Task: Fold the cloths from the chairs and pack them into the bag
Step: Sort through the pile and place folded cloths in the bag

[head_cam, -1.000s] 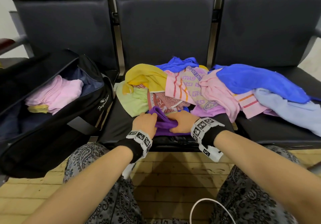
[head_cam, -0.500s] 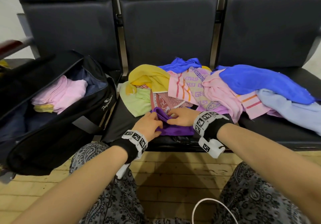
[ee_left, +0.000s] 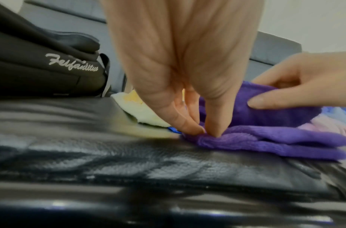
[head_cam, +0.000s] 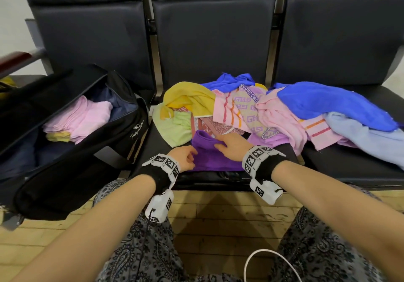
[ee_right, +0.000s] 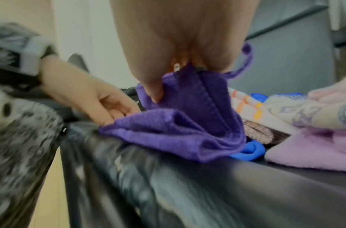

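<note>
A purple cloth (head_cam: 215, 157) lies on the front of the middle black seat (head_cam: 153, 150). My left hand (head_cam: 185, 158) pinches the purple cloth (ee_left: 265, 138) at its near left corner, thumb and fingers pressed onto it. My right hand (head_cam: 231, 146) pinches the far edge of the purple cloth (ee_right: 187, 123) and lifts it into a fold. An open black bag (head_cam: 72, 150) stands on the left seat with folded pink cloths (head_cam: 80, 117) inside. A heap of loose cloths (head_cam: 273, 111) covers the middle and right seats.
The heap holds a yellow cloth (head_cam: 188, 98), a light green cloth (head_cam: 175, 128), a bright blue cloth (head_cam: 332, 104) and a pale blue cloth (head_cam: 371, 137). Wooden floor (head_cam: 218, 211) lies under my knees, with a white cable (head_cam: 269, 262) near the bottom.
My hands have moved apart on the purple cloth. The right hand has lifted its far edge away from me, while the left has slid back to the near left corner.
</note>
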The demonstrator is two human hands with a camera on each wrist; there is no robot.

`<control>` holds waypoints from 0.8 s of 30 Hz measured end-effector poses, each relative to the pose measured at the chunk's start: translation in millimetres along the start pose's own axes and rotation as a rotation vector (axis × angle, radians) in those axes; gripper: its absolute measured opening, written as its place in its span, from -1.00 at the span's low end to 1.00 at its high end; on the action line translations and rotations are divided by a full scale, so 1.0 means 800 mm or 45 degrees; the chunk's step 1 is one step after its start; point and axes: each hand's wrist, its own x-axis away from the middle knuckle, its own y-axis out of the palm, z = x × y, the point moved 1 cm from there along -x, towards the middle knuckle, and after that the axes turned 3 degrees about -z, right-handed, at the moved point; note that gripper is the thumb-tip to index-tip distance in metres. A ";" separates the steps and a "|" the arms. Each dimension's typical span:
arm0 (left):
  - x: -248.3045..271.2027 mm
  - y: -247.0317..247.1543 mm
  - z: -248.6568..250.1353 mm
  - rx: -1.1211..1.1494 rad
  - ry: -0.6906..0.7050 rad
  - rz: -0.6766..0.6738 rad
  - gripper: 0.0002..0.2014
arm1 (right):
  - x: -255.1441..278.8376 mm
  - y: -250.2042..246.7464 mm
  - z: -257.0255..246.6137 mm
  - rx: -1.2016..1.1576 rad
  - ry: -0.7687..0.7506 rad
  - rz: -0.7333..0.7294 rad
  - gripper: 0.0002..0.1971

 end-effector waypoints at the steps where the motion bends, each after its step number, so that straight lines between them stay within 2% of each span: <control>1: -0.002 0.001 -0.002 0.027 -0.004 -0.009 -0.55 | 0.003 0.000 0.001 0.021 -0.064 0.022 -0.74; 4: -0.007 -0.001 -0.007 0.040 -0.074 -0.028 -0.55 | 0.013 0.008 0.002 0.099 -0.258 0.008 -0.71; 8: -0.009 -0.007 -0.003 0.007 -0.095 0.072 -0.75 | 0.025 0.018 0.004 0.190 -0.326 -0.121 -0.61; 11: -0.009 -0.005 0.005 0.304 -0.171 0.099 -0.62 | 0.032 0.019 0.003 0.250 -0.355 -0.158 -0.54; 12: -0.010 -0.005 0.008 0.309 -0.212 0.076 -0.61 | 0.034 0.019 0.002 0.285 -0.349 -0.174 -0.52; 14: -0.011 -0.003 0.012 0.001 -0.263 0.077 -0.57 | 0.037 0.020 0.001 0.324 -0.326 -0.196 -0.48; 16: -0.011 0.000 0.015 -0.215 -0.233 0.162 -0.55 | 0.041 0.022 0.002 0.316 -0.323 -0.215 -0.39; 21: -0.021 0.006 0.016 -0.136 -0.299 0.181 -0.46 | 0.046 0.030 0.005 0.499 -0.326 -0.298 -0.37; 24: -0.021 0.002 0.012 0.043 -0.342 0.157 -0.39 | 0.048 0.032 0.008 0.563 -0.325 -0.352 -0.26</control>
